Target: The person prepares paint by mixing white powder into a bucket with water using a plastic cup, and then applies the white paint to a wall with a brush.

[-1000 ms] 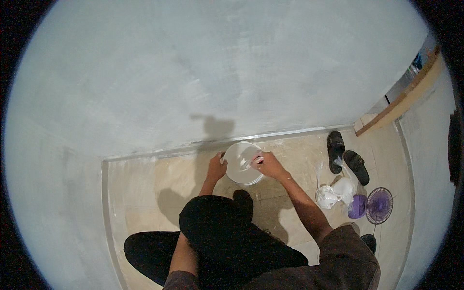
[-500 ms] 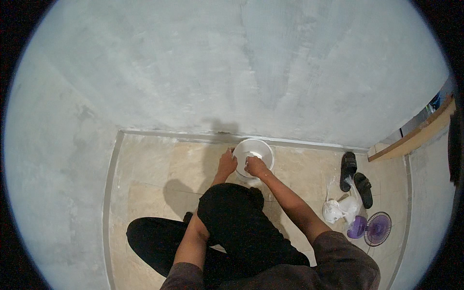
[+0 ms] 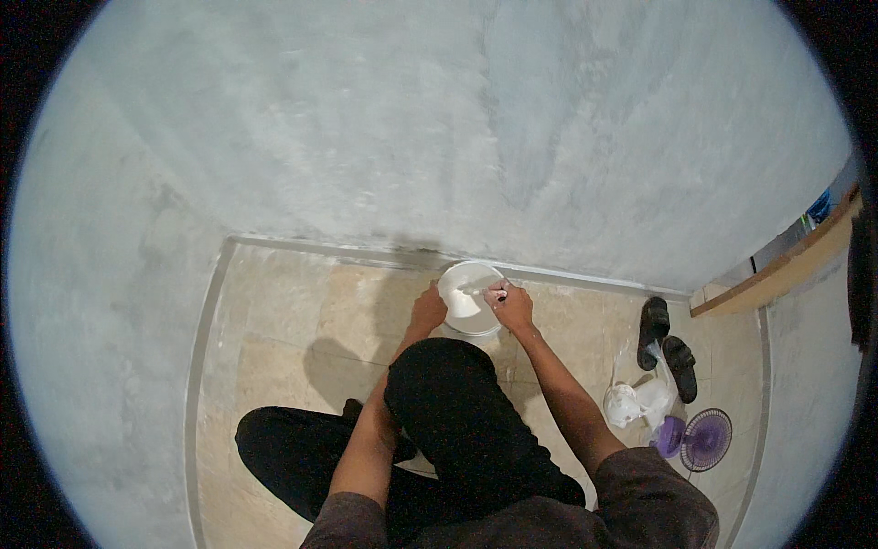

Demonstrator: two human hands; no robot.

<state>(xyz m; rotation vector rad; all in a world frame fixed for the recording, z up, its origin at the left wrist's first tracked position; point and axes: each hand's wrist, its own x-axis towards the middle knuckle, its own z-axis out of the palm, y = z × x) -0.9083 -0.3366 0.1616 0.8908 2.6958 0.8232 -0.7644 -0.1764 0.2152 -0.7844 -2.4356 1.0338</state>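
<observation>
A white bucket [image 3: 476, 325] stands on the floor by the wall, tilted a little, with a thick white mass [image 3: 459, 299] inside. My left hand [image 3: 427, 308] grips its left rim with closed fingers. At the right rim, my right hand [image 3: 513, 303] is closed round a thin tool [image 3: 476, 292] smeared with white, whose end reaches into the bucket. Its kind is too small to make out. My raised knee in black trousers comes close to the near side of the bucket.
A grey-white plastered wall [image 3: 366, 119] rises behind the bucket. On the tiled floor at right lie black sandals [image 3: 653, 331], a white plastic bag [image 3: 638, 403] and a small purple fan [image 3: 706, 440]. A wooden board [image 3: 777, 261] stands at the far right.
My right hand has moved from inside the bucket to its right rim, showing the tool. The bucket now leans more, and the white mass inside shows more plainly. My left hand stays at the rim.
</observation>
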